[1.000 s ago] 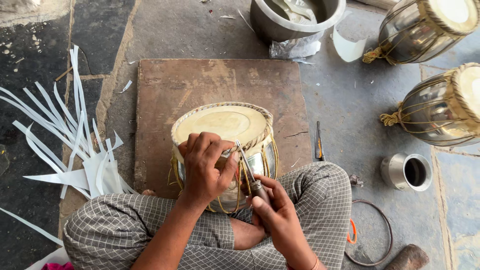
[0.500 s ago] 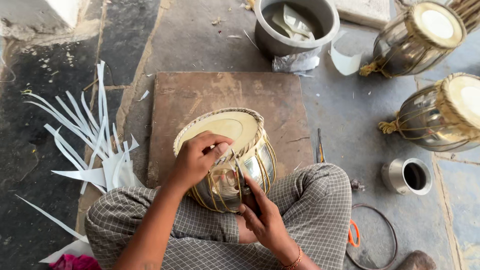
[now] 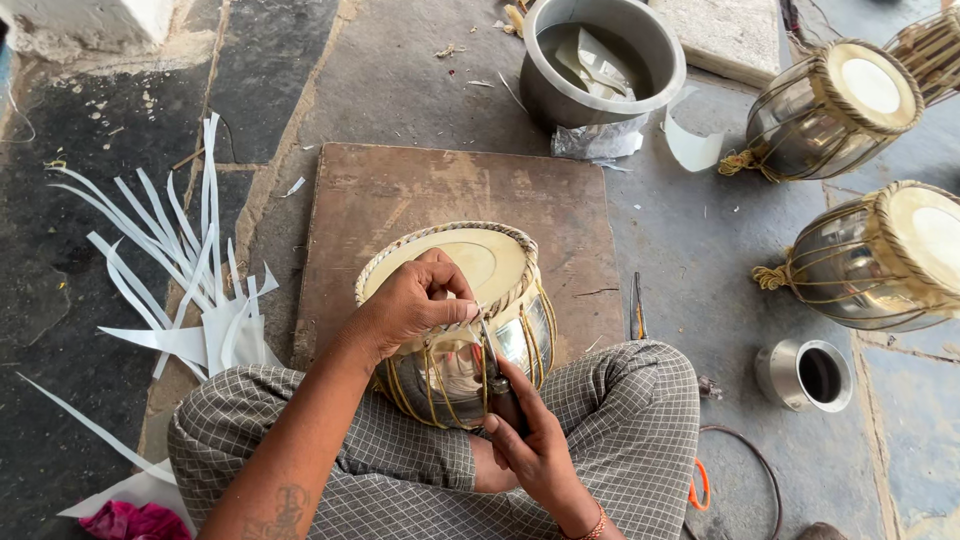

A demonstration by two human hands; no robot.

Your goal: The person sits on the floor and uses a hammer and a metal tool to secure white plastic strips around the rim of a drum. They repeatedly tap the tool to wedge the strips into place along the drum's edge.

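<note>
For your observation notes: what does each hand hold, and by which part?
Left hand pinches the lacing at the drum rim. Right hand holds a thin tool by its handle.

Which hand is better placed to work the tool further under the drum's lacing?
Probably the right hand: it grips the metal tool set against the lacing on the drum. The left hand is pinching the rim braid.

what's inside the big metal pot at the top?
The metal pot holds murky liquid with a few pale flat strips soaking in it, partly above the surface. What lies deeper is hidden by the liquid and the near wall.
</note>
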